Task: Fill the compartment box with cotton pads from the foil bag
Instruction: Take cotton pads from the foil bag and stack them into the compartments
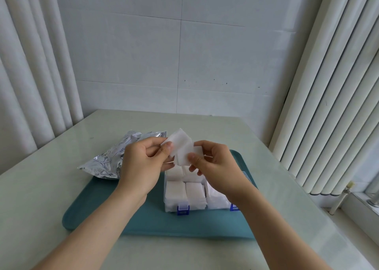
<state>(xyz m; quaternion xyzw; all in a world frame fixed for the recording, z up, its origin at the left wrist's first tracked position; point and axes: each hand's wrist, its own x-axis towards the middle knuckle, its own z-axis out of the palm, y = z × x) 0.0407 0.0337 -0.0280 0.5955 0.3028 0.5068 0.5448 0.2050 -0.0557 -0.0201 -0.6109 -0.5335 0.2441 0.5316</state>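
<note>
**Above the compartment box: both hands on one stack**

Over the box's far end, the left hand and right hand are each pinching the same stack of cotton pads. More pads are filling the near compartments. The box is sitting on a teal tray, with the foil bag lying across its far left edge on the desk.

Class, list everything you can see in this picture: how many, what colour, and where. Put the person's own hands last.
table: one, pale green, across the foreground
tray: one, teal, on the table
compartment box: one, clear and blue, on the tray
boxed cotton pads: several stacks, white, in the compartments
held cotton pads: small stack, white, above the box
foil bag: one, silver, at the tray's far-left corner
curtain: one, white, far left
blinds: one set, white, right
left grip: one, bare, pinching the held pads
right grip: one, bare, pinching the held pads
</note>
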